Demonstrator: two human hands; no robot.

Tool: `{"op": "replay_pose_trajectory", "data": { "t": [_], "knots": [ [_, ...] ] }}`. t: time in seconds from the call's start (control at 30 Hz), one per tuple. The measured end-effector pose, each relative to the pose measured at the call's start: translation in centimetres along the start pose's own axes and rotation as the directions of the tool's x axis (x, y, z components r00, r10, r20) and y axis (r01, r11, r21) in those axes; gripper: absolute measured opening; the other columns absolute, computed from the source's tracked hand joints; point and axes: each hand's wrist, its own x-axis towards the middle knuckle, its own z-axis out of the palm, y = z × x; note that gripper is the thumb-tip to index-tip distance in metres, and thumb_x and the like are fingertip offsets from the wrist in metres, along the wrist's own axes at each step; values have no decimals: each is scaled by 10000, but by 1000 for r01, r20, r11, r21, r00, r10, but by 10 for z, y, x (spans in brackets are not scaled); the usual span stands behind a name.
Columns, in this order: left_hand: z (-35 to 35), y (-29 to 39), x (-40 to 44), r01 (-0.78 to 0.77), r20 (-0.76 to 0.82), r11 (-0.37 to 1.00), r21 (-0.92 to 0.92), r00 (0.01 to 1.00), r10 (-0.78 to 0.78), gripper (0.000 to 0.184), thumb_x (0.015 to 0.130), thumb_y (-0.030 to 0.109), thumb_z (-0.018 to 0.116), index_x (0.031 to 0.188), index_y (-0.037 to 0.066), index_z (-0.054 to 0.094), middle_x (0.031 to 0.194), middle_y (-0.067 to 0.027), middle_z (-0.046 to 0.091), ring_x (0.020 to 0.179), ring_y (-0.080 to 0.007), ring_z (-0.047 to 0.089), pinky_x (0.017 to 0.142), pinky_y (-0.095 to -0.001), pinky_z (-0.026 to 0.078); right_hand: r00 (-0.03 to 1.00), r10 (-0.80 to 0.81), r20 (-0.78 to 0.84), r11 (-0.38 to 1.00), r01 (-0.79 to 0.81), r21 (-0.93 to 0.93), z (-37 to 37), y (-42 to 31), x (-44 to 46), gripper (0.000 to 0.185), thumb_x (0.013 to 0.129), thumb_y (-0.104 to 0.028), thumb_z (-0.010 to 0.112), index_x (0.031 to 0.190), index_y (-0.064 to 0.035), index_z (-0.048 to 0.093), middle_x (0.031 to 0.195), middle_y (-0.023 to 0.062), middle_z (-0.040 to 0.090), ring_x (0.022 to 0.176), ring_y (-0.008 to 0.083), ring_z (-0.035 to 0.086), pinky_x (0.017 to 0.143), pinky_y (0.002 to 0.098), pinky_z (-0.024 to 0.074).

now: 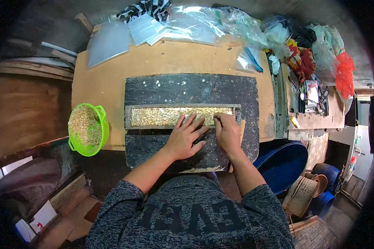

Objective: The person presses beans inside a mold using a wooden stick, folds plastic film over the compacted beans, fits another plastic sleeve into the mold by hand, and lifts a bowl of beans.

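Note:
A long narrow wooden frame [128, 118] lies on a dark, worn board [170, 89]. Pale nuts or beans [153, 116] fill it under what looks like clear plastic. My left hand [185, 139] rests with fingers spread, its fingertips on the filling near the middle. Toward the frame's right end, my right hand [226, 130] is closed, thumb and finger together at the filling; whatever it pinches is too small to make out. Small white bits dot the board above the frame.
A green basket [104, 133] of pale pieces stands at the left edge of the wooden table [99, 83]. Clear plastic sheets [108, 43] and bags line the back. A blue tub [284, 164] is at the lower right, and a cluttered side table [320, 120] stands beyond.

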Motion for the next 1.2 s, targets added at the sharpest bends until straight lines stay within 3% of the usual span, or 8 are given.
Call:
{"op": "replay_pose_trajectory", "data": {
  "t": [0.07,0.2,0.3,0.37,0.6,0.73,1.1,1.2],
  "knots": [
    [2,-1,-1,-5,-9,1000,-11,1000,5,559,900,385,651,1391,126,587,1503,-138,484,1476,-379,313,1218,-571,151,996,-81,27,989,83,-123,2,3,0,141,885,-34,650,1022,-47,677,940,177,673,875,373,655,756,444,534],
    [2,-4,-3,-11,-14,1000,-14,1000,10,562,902,385,649,1399,132,583,1503,-137,483,1474,-377,315,1221,-566,147,989,-91,113,972,113,-206,-2,-3,0,142,876,-42,661,1018,-48,667,923,173,665,873,367,653,749,456,531],
    [0,-5,-9,5,-17,1000,-19,1000,-5,555,900,387,651,1390,133,591,1503,-136,482,1470,-383,320,1217,-568,154,996,-90,18,989,92,-115,-4,-7,-2,138,871,-38,663,1009,-34,668,920,176,666,870,374,653,748,447,528],
    [-9,-10,-20,39,-60,999,5,997,-38,551,895,379,660,1388,139,602,1523,-146,463,1476,-390,311,1207,-580,163,1000,27,-14,1000,-27,-3,-4,-6,-4,133,880,-33,655,1011,-26,675,930,182,672,877,380,655,761,435,527],
    [-12,-18,-33,78,-41,997,-5,996,-79,548,894,373,664,1389,144,602,1531,-143,453,1476,-392,310,1205,-584,165,993,95,70,991,-101,88,14,-23,-1,136,896,-42,650,1024,-12,682,969,203,685,884,397,670,766,437,535],
    [-12,-18,-33,71,-56,997,-1,996,-71,553,894,382,666,1389,145,594,1509,-146,475,1470,-397,317,1205,-589,171,996,9,87,997,-16,76,25,-28,3,152,889,-40,653,1036,-10,678,962,206,685,880,399,670,763,445,540],
    [-7,-22,-35,59,-74,998,-3,995,-59,564,893,396,665,1398,157,588,1489,-148,500,1461,-407,330,1210,-589,159,968,-150,200,954,195,-229,35,-33,6,130,873,-88,672,999,-62,663,921,148,673,885,351,660,721,447,538],
    [-10,-22,-35,49,-88,999,-8,995,-49,568,889,394,670,1398,157,588,1496,-144,494,1459,-407,333,1209,-589,167,967,-183,176,958,216,-190,26,-39,6,151,869,-65,666,1020,-56,665,915,160,673,862,355,659,722,431,542]
  ]
}}
